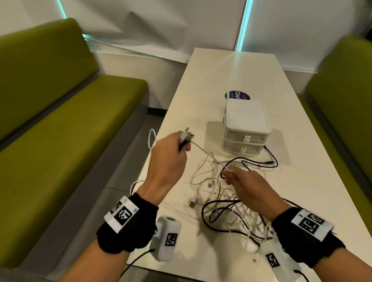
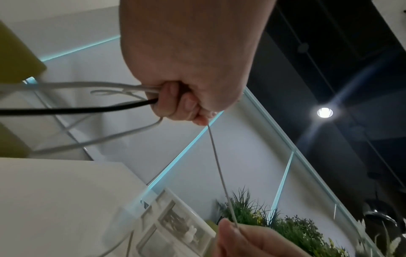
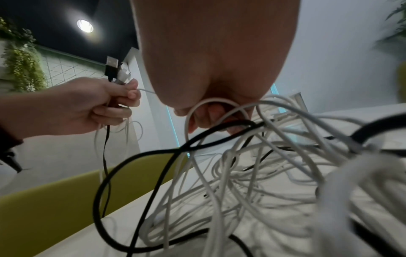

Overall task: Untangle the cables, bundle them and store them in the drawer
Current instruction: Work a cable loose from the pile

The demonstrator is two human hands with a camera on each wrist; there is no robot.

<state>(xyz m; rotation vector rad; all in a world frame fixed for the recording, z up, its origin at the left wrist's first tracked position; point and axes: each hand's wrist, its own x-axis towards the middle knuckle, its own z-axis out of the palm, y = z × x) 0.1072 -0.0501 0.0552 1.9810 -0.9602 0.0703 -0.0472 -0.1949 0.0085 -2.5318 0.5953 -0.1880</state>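
A tangle of white and black cables (image 1: 227, 203) lies on the white table (image 1: 299, 195) in front of me. My left hand (image 1: 175, 146) is raised over the table's left edge and grips the plug ends (image 1: 186, 136) of several cables, one black plug (image 3: 111, 67) sticking up. A thin white cable (image 1: 206, 152) runs taut from that fist to my right hand (image 1: 233, 175), which pinches it above the tangle (image 3: 252, 173). The same strand (image 2: 217, 165) shows between both hands in the left wrist view. The small white two-drawer box (image 1: 245, 128) stands behind, both drawers closed.
Green benches (image 1: 46, 128) flank the table on both sides (image 1: 352, 106). A round blue sticker (image 1: 237, 95) lies behind the drawer box. A loose USB plug (image 1: 192, 201) rests on the table near the tangle. A plant (image 2: 285, 226) stands at the back right.
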